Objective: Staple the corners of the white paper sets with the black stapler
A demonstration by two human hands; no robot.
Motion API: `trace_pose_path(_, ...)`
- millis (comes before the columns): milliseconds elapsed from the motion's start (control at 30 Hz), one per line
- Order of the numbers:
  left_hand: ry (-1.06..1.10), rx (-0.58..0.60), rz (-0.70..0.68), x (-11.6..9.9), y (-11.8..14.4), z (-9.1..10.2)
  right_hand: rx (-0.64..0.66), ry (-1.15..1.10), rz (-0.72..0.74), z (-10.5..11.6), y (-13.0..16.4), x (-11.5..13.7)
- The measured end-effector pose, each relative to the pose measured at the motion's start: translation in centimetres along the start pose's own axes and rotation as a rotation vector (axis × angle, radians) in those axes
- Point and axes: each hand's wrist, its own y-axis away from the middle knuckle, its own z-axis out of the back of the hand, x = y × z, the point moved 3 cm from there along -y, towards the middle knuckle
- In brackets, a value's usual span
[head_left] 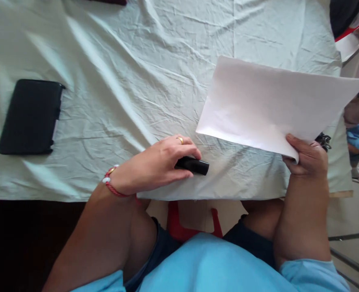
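Observation:
My left hand (158,164) is low over the cloth near the table's front edge, its fingers and thumb closed around a short, glossy black object (199,166). One blunt end sticks out to the right; the rest is under my fingers, so its kind is unclear. On the right, my right hand (308,158) grips a white sheet of paper (267,101) by its near edge, thumb on top. The paper bends at the grip and spreads away from me above the table. Its visible side looks blank.
A pale green, wrinkled cloth (106,121) covers the table. At the left lies a flat black case-like thing (30,117). Small dark metal pieces (323,141) show just beyond my right hand. Below the front edge is a red stool (179,227).

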Motion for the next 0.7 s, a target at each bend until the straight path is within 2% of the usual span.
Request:
trace_pose_path(100, -0.061, -0.072, 0.044, 1.1, -0.2, 0.3, 0.023, -0.012, 0.003, -0.3, -0.1, -0.3)
trace_pose_path(233, -0.015, -0.25, 0.09, 1.8, -0.4, 1.3, 0.039, 0.006, 0.019, -0.9, 0.3, -0.8)
trace_pose_path(300, 0.022, -0.301, 0.133, 1.9, -0.4, 1.6, 0.048, 0.015, 0.026, -1.1, 0.5, -1.0)
trace_pose_path(700, 0.063, -0.367, 0.232, 2.4, -0.4, 1.9, 0.001, 0.058, 0.052, -0.3, 0.6, -0.6)
